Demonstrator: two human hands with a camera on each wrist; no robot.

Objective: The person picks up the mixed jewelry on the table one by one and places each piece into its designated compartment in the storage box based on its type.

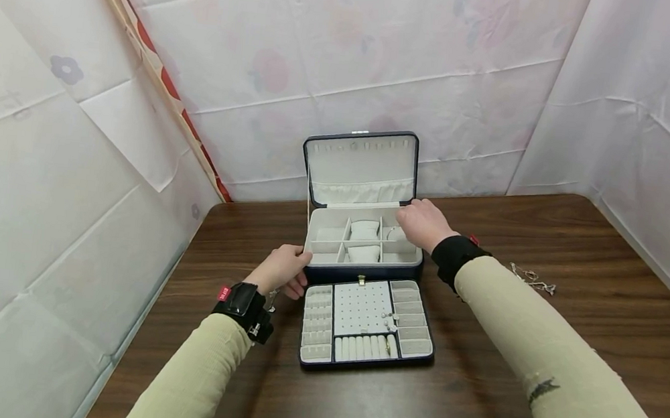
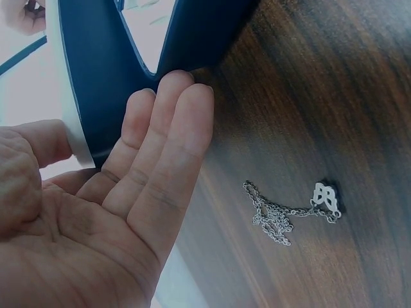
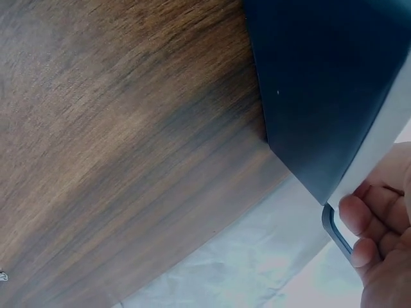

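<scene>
- A wooden counter (image 1: 538,363) is seen from above, walled round with white sheeting (image 1: 38,207).
- At the left, the left hand (image 1: 283,268) is laid against the front left corner of an open dark blue box (image 1: 359,272). In the left wrist view its fingers (image 2: 173,128) are straight and relaxed, the tips touching the box's blue edge; the grip is open and nothing is clasped.
- Just beside that hand, a thin silver chain (image 2: 282,212) with a small pendant is shown lying on the counter in the left wrist view.
- In the middle, the box is stood near the back wall with its lid (image 1: 360,164) raised upright. Its pale lining is divided into small compartments, and small pale cushions are set in the middle ones.
- In front of the box and touching it, a flat insert tray (image 1: 368,323) is laid on the counter, with ring rolls, a holed panel and side slots.
- To the right, the right hand (image 1: 424,223) is placed over the box's back right corner. In the right wrist view its fingers (image 3: 363,218) are curled by the box's rim, but what the grip closes on cannot be told.
- Far right, a second silver chain (image 1: 534,279) is left on the counter, well apart from the box.
</scene>
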